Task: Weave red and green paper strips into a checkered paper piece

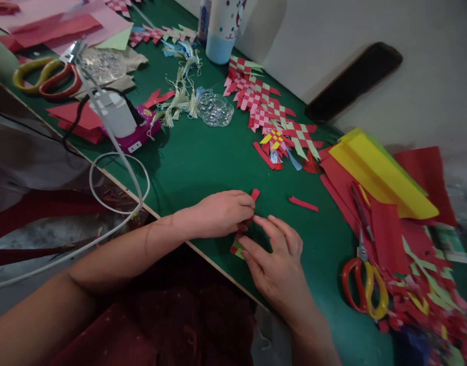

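My left hand is closed in a pinch on a red paper strip, whose tip sticks up past the fingers. Close against it, my right hand has its thumb and fingertips pressed in at the same small paper piece. Below the fingertips shows a green and red woven paper corner; most of the weave is hidden by the hands. A loose red paper strip lies on the green tabletop to the right of my hands.
Woven paper fish lie in a row along the wall. Scissors and coloured sheets with paper scraps are at right. At left are more scissors, a purple power strip and a white cable. A cup stands behind.
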Demonstrator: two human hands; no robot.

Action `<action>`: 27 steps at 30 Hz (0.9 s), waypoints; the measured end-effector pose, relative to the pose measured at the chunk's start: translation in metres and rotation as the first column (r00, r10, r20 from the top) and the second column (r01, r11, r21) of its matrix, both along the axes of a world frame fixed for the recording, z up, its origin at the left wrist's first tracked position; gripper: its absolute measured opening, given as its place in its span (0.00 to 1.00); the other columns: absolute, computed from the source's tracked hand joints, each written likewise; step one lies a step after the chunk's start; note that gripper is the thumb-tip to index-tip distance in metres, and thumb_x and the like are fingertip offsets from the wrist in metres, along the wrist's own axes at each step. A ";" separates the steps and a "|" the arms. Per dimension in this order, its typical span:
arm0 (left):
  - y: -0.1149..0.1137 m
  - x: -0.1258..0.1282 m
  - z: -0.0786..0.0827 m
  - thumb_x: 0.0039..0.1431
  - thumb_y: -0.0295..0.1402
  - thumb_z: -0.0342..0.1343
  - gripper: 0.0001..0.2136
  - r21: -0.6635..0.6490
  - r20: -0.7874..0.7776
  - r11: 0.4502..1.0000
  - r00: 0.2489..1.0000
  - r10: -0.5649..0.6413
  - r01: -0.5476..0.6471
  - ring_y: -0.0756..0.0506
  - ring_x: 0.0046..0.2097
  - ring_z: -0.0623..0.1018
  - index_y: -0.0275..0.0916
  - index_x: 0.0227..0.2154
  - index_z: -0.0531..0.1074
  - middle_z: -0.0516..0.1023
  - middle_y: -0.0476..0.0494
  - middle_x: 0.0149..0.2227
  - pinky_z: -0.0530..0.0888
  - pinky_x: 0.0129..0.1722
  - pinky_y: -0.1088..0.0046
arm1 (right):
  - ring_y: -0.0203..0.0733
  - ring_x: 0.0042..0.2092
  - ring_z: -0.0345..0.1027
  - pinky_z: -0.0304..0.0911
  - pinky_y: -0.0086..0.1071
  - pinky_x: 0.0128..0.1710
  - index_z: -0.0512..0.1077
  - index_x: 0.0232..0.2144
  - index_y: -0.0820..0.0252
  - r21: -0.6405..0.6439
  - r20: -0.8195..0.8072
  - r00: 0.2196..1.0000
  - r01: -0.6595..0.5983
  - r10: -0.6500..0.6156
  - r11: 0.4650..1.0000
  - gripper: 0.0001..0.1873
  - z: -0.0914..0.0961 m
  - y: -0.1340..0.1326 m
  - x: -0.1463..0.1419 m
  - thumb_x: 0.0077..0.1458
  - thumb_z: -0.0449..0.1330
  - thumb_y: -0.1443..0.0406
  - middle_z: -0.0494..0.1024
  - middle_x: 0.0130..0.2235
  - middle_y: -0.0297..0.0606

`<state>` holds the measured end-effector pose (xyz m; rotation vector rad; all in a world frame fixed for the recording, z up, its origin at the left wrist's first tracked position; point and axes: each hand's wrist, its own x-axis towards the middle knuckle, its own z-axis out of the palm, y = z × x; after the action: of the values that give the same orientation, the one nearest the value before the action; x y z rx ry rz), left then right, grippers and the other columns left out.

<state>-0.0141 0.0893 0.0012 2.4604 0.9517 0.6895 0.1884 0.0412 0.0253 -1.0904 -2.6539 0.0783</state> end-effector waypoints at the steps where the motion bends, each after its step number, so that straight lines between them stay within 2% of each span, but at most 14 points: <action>1: 0.000 0.000 0.000 0.59 0.25 0.58 0.02 -0.003 0.001 1.000 1.000 0.001 -0.001 0.44 0.48 0.74 0.35 0.33 0.74 0.77 0.43 0.39 0.72 0.49 0.69 | 0.54 0.58 0.57 0.58 0.53 0.55 0.75 0.46 0.50 -0.010 -0.033 0.999 0.004 -0.004 1.000 0.12 0.000 0.002 0.003 0.61 0.57 0.66 0.68 0.55 0.44; 5: -0.001 0.000 0.003 0.59 0.25 0.59 0.02 -0.022 -0.005 1.000 1.000 0.001 -0.002 0.44 0.48 0.74 0.36 0.31 0.73 0.77 0.44 0.39 0.71 0.51 0.70 | 0.45 0.47 0.66 0.64 0.42 0.49 0.74 0.41 0.55 -0.069 -0.142 0.989 0.031 -0.040 0.997 0.08 0.000 0.008 0.018 0.60 0.58 0.69 0.77 0.43 0.40; 8: -0.002 -0.001 0.007 0.60 0.25 0.58 0.03 -0.047 -0.015 0.999 1.000 -0.003 0.002 0.44 0.49 0.74 0.36 0.31 0.73 0.77 0.44 0.39 0.70 0.52 0.69 | 0.43 0.43 0.68 0.64 0.40 0.47 0.73 0.39 0.55 -0.098 -0.158 0.980 0.103 -0.118 0.990 0.05 -0.001 0.007 0.033 0.61 0.58 0.67 0.78 0.39 0.37; 12: -0.003 -0.002 0.007 0.62 0.30 0.57 0.06 -0.075 -0.002 0.997 1.000 -0.007 0.007 0.44 0.50 0.74 0.36 0.30 0.71 0.76 0.42 0.40 0.70 0.53 0.67 | 0.49 0.48 0.66 0.61 0.46 0.49 0.71 0.36 0.56 -0.090 -0.142 0.931 0.327 -0.337 0.941 0.08 -0.006 -0.005 0.046 0.62 0.56 0.59 0.76 0.42 0.41; 14: -0.004 -0.003 0.006 0.61 0.32 0.59 0.07 -0.078 -0.003 0.997 1.000 -0.008 0.008 0.43 0.49 0.74 0.36 0.29 0.71 0.75 0.42 0.41 0.70 0.52 0.66 | 0.52 0.52 0.63 0.58 0.50 0.51 0.70 0.36 0.56 -0.099 -0.132 0.906 0.393 -0.403 0.914 0.10 -0.010 -0.011 0.047 0.61 0.56 0.56 0.74 0.47 0.45; 18: -0.003 -0.002 0.004 0.58 0.32 0.62 0.07 -0.070 -0.013 0.997 1.000 -0.018 0.017 0.43 0.50 0.73 0.36 0.30 0.70 0.76 0.43 0.41 0.70 0.52 0.66 | 0.55 0.57 0.58 0.55 0.54 0.54 0.68 0.36 0.55 -0.143 -0.098 0.891 0.428 -0.443 0.892 0.13 -0.019 -0.018 0.043 0.60 0.56 0.53 0.69 0.54 0.47; 27: -0.003 -0.002 0.003 0.59 0.32 0.62 0.07 -0.087 0.015 0.996 1.000 -0.016 0.018 0.43 0.50 0.73 0.37 0.30 0.70 0.76 0.42 0.41 0.71 0.52 0.65 | 0.55 0.56 0.60 0.54 0.54 0.54 0.67 0.37 0.55 -0.167 -0.130 0.866 0.462 -0.484 0.871 0.13 -0.023 -0.017 0.044 0.59 0.56 0.52 0.71 0.52 0.46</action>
<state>-0.0163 0.0867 0.0041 2.3819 0.9345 0.6451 0.2324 0.0241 0.0025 -1.6698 -2.1853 0.2365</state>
